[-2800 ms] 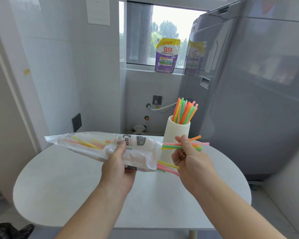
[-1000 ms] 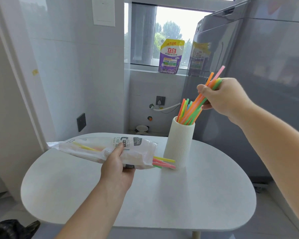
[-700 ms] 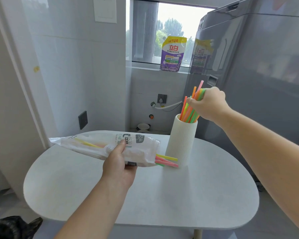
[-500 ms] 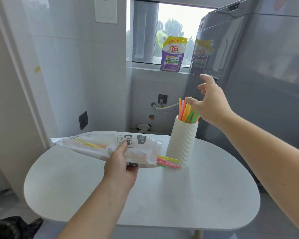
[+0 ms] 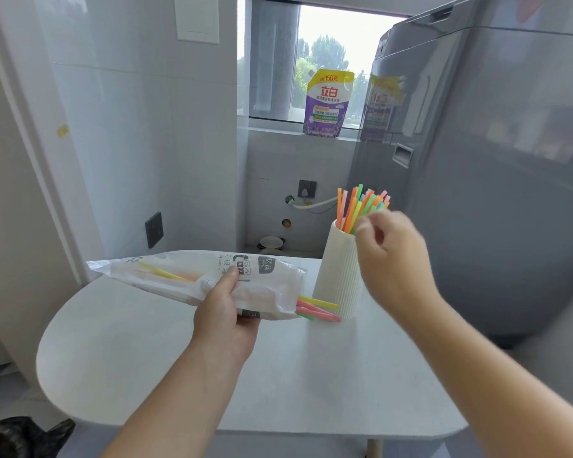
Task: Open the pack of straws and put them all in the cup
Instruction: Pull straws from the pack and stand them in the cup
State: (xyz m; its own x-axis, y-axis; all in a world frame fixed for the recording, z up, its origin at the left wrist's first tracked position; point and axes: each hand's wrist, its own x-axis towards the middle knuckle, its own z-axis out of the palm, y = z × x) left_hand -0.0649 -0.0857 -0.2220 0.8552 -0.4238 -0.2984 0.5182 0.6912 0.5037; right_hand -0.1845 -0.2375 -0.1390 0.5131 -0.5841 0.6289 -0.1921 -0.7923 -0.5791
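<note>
My left hand (image 5: 224,314) grips the white plastic straw pack (image 5: 192,279) above the table, its open end pointing right. A few straws (image 5: 316,309), yellow, pink and green, stick out of that end beside the cup's base. The ribbed cream cup (image 5: 336,272) stands upright on the table and holds several coloured straws (image 5: 361,206) fanned above its rim. My right hand (image 5: 394,259) hovers in front of the cup's right side with loosely curled fingers and holds nothing. It is blurred by motion.
The white oval table (image 5: 245,375) bears the cup. A grey washing machine (image 5: 493,160) stands close behind on the right. A purple detergent pouch (image 5: 326,104) sits on the window sill. Tiled walls close off the left and the back.
My right hand lowered a bunch of straws into the cup, let them go, then dropped down and back toward me, empty. The left hand kept holding the pack.
</note>
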